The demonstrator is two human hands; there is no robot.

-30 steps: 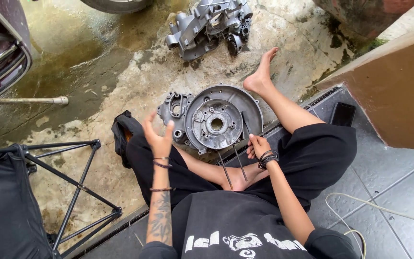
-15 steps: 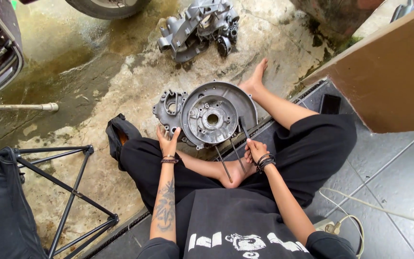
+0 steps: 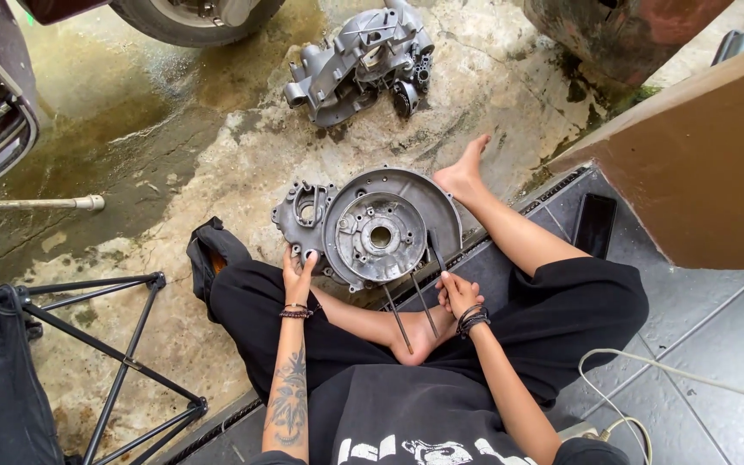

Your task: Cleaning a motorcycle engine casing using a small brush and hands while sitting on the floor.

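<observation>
Head view, looking down on a seated person in black clothes, legs folded around a grey engine case half (image 3: 370, 231) lying flat on stained, wet concrete floor (image 3: 174, 164). Round housing of the case facing up, a central hole in its hub, a smaller lobed section joined at its left side. Left hand (image 3: 296, 269) resting on the near-left edge of the case, fingers spread and lightly curled over the rim, grip apart, clamped on nothing. Right hand (image 3: 456, 293) closed, grip together around a thin metal rod (image 3: 424, 300) that runs from the lower rim of the case back toward the body; a 2nd rod (image 3: 396, 317) lying just beside it, roughly parallel, its near end close to the bare foot (image 3: 422, 337) tucked under the shin. Other bare foot (image 3: 465, 170) stretched out, touching the right rim of the housing. Dark bracelets on both wrists, a tattoo on the left forearm. Farther off on the floor, well apart, another grey engine casing (image 3: 359, 60). Near the top-left edge, a tyre (image 3: 187, 17). At the left, a pale pipe (image 3: 32, 205) lying on the floor and a black folding frame (image 3: 105, 340). At the right, a brown wall (image 3: 708, 172), dark tiles, a black phone (image 3: 594, 226) and a pale cable (image 3: 647, 379).
</observation>
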